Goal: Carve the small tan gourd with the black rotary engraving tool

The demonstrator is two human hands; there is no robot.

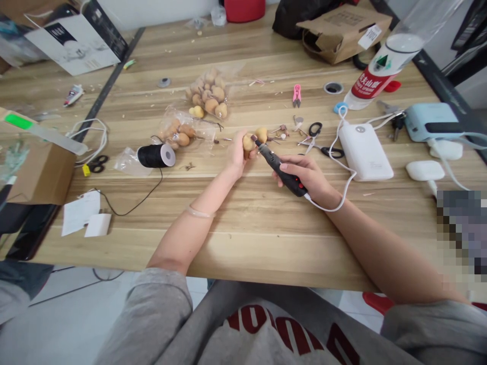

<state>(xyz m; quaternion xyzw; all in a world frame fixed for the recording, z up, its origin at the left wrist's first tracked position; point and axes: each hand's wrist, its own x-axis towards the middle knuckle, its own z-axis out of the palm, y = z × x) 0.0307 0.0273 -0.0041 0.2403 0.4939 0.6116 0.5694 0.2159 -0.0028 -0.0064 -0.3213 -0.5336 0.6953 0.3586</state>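
A small tan gourd-like piece [248,143] is held in the fingers of my left hand [239,152], near the middle of the table. My right hand [304,175] is wrapped round a black rotary tool [279,166] with a red light and a white cable at its rear end. The tool's tip meets or nearly meets the piece; the exact contact is too small to tell. Another tan piece [261,134] shows just behind the tip. Small tool bits [283,133] lie scattered to the right of it.
Bagged gourds [209,94] and a black thread spool [155,155] lie to the left. Scissors [315,130], pink nippers [297,95], a white power bank [366,152] and a large bottle [375,76] stand or lie right. The white cable loops beside my right hand.
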